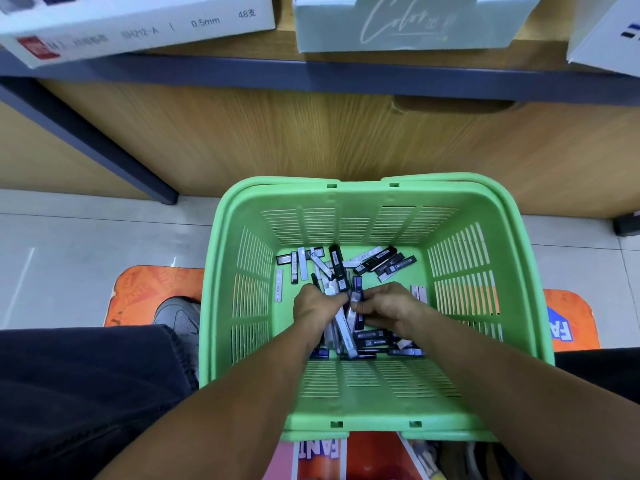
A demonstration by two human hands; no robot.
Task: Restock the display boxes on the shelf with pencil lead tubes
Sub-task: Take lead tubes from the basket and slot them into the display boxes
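A green plastic basket [485, 258] stands on the floor below the shelf. Several black and white pencil lead tubes [384, 263] lie loose on its bottom. Both my hands are down inside it. My left hand [313, 308] grips a bundle of lead tubes [341, 327] that sticks out above and below its fingers. My right hand [389, 306] pinches a dark tube [356, 289] right beside that bundle. On the shelf above, a white display box [138, 26] marked 0.5mm sits at the left and a pale green display box [401, 26] in the middle.
The shelf's dark front edge [346, 76] runs across the top, with a wood panel under it. A third white box [606, 39] shows at the top right. An orange mat [156, 289] lies under the basket. My dark trouser leg [79, 386] and grey shoe [180, 317] are at the left.
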